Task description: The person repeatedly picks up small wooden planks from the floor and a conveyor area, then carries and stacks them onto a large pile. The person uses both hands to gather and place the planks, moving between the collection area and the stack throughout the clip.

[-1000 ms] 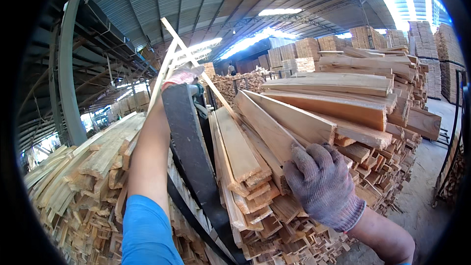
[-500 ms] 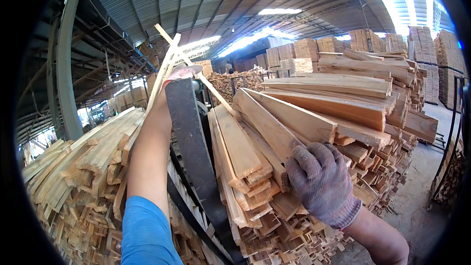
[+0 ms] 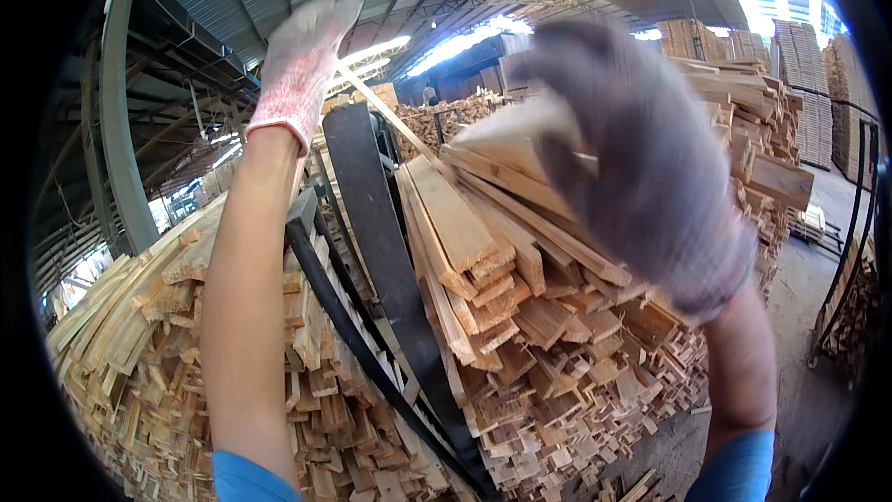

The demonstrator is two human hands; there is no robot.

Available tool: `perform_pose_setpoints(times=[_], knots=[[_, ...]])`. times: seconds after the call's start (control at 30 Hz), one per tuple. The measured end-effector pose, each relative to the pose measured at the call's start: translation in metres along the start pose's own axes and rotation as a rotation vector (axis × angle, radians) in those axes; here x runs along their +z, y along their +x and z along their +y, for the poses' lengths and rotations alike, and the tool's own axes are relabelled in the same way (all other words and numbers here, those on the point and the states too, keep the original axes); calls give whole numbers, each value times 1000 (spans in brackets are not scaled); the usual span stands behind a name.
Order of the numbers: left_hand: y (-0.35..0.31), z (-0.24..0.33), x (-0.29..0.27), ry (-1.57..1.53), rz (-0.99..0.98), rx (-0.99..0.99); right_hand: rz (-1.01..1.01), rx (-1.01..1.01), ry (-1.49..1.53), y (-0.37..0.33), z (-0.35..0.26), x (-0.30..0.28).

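Observation:
My left hand (image 3: 302,56), in a white and red knit glove, is raised at the upper left. Its blurred fingers stretch upward, and I see nothing held in them. A thin wooden strip (image 3: 390,113) slants beside it, down to the board pile. My right hand (image 3: 641,158), in a grey glove, is up at the right and smeared by motion. Its fingers and thumb stand apart in a curve around the end of a pale, blurred board (image 3: 511,128); I make out no firm grip. Stacked boards (image 3: 451,228) lie below.
A dark metal post (image 3: 386,242) and black rails (image 3: 358,344) separate the right pile from a left lumber pile (image 3: 167,316). Tall board stacks (image 3: 799,56) stand at the far right, near a black metal frame (image 3: 847,251). A grey column (image 3: 121,121) rises at the left.
Both hands have risen, and my right hand has left the board ends. The top boards there have shifted away. The crossed strip near my left hand no longer shows in front.

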State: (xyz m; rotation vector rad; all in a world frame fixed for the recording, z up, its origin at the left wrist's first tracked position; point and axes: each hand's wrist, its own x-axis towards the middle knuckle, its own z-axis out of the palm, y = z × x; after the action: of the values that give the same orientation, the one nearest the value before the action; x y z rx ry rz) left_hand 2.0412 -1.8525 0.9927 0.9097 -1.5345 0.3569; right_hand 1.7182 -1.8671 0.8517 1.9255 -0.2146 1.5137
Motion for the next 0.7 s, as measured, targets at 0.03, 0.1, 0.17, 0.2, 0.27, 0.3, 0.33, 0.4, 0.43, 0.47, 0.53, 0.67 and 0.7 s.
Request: perform_pose_setpoints(times=[0.03,0.1,0.17,0.2,0.27,0.3,0.33,0.4,0.43,0.47,0.53,0.67,0.7], knots=[[-21,41,22,195,7,117,0,-79,46,16,11,-9],[-37,90,58,493,-148,477,-20,-183,100,53,18,-54],[-42,104,62,486,-489,512,5,-105,138,79,18,-71],[-52,121,49,418,-615,290,100,-157,73,85,19,-63],[-51,120,23,533,-578,197,213,-263,69,95,26,-52],[-53,118,36,411,-629,203,190,-305,162,102,33,-60],[-57,112,52,287,-681,210,159,-348,254,108,41,-68],[-64,104,61,185,-659,35,138,-413,217,134,57,-56],[-63,99,64,186,-604,-25,187,-461,19,149,63,-44],[-59,103,77,143,-555,-39,290,-521,-629,169,71,-40],[-44,93,79,295,-354,120,281,-257,-468,159,52,-33],[15,66,48,210,-112,23,250,149,138,111,18,-8],[29,57,40,214,-96,-26,255,79,128,90,19,8]])
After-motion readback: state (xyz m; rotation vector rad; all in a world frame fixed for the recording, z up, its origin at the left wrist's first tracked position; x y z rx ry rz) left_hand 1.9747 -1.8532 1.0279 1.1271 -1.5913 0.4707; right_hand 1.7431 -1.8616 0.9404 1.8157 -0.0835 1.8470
